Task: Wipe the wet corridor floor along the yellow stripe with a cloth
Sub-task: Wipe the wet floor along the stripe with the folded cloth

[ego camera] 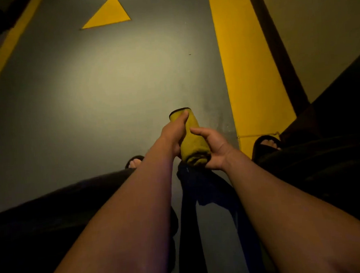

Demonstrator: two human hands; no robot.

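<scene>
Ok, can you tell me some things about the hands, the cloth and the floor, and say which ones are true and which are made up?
1. Both hands hold the yellow cloth. True: the left hand and the right hand grip it together.
2. The cloth lies spread flat on the floor. False: it is folded or rolled up and held in the hands.
3. A wide yellow stripe runs along the floor on the right side. True.
4. The yellow shape painted further ahead is a circle. False: it is a triangle.
5. The person's feet are in closed boots. False: toes show in an open dark sandal.
</scene>
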